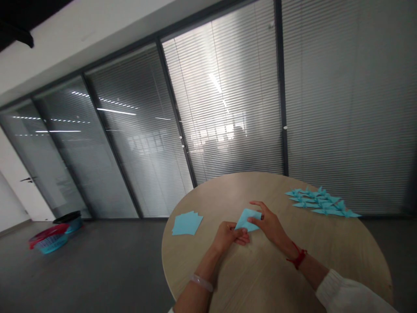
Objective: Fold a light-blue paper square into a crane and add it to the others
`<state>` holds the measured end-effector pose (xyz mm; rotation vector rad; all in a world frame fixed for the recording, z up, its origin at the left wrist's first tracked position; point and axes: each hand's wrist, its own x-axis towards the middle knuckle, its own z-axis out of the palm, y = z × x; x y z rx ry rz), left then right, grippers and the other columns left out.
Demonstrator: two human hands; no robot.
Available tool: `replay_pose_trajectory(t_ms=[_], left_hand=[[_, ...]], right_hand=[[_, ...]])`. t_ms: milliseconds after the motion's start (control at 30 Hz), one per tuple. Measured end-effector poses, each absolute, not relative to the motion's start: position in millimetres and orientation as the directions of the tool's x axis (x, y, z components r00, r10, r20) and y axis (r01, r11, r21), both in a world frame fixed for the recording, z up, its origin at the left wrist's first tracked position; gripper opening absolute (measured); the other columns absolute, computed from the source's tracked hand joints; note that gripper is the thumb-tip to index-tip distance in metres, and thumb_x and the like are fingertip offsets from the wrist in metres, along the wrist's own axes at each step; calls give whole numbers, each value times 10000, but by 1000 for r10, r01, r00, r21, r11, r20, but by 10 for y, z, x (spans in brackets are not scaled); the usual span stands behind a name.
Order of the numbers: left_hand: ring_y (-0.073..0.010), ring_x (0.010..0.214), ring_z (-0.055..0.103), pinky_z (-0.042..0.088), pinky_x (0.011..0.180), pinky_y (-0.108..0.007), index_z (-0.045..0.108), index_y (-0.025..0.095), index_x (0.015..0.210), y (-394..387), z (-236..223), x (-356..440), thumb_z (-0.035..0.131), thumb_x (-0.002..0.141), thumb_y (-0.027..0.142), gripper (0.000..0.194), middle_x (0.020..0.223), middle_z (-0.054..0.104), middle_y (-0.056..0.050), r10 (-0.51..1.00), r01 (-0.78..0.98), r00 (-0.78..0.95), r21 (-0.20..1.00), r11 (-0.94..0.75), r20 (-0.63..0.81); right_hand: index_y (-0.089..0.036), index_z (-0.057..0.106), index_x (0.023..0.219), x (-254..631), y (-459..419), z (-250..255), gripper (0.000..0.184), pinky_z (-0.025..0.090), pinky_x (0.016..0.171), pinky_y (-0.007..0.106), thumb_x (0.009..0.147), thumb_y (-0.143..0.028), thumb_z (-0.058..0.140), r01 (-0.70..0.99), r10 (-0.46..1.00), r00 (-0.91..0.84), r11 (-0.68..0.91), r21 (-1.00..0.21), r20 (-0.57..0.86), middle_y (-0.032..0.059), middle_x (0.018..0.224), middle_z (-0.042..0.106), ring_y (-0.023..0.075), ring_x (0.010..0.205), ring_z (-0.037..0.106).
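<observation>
A folded piece of light blue paper is held between my two hands above the round wooden table. My left hand pinches its lower corner, and my right hand grips its right side. To the left lies a small stack of square blue paper sheets. Several blue folded paper cranes lie grouped near the table's far right edge. A pale bangle circles my left wrist, and a red cord circles my right.
The table's rounded edge curves around the hands, with grey floor beyond it. Glass partitions with slatted blinds stand behind the table. Stacked red and blue baskets sit on the floor at the far left, near a white door.
</observation>
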<state>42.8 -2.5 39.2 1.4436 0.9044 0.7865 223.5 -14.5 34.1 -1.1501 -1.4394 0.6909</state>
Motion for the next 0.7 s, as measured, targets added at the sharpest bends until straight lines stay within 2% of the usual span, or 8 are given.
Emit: replay_pose_trajectory(t_ms=[233,500,567,700], left_hand=[[-231,695,685,533,671,-328,706,77,774,-12,346,422,768,580,478,449,763,723,-135,852,106,520,994,5,-60],[-229,657,677,525,660,-329,704,75,704,-54,392,439,754,583,486,431,693,711,-121,857,122,513,992,-18,-48],[-223,640,673,523,646,-320,705,77,693,-57,410,436,752,585,484,424,683,710,-116,869,122,493,992,-25,-39],[-217,617,669,526,640,-316,710,78,700,-37,440,422,756,577,482,425,671,710,-114,913,86,407,996,-38,0]], right_hand=[[-239,464,1218,2188,-209,401,536,402,505,241,714,-329,624,280,919,60,359,-890,390,-54,639,581,145,535,519],[-236,459,1216,2171,-205,399,559,405,479,237,700,-347,646,249,918,54,369,-895,393,-59,629,586,144,519,540],[-224,419,1241,2167,-175,367,612,443,512,250,694,-365,654,188,930,48,351,-917,366,-50,653,617,158,563,590],[-192,276,1304,2126,-131,286,808,524,700,343,647,-392,702,-9,948,-23,318,-948,318,14,801,693,210,758,677]])
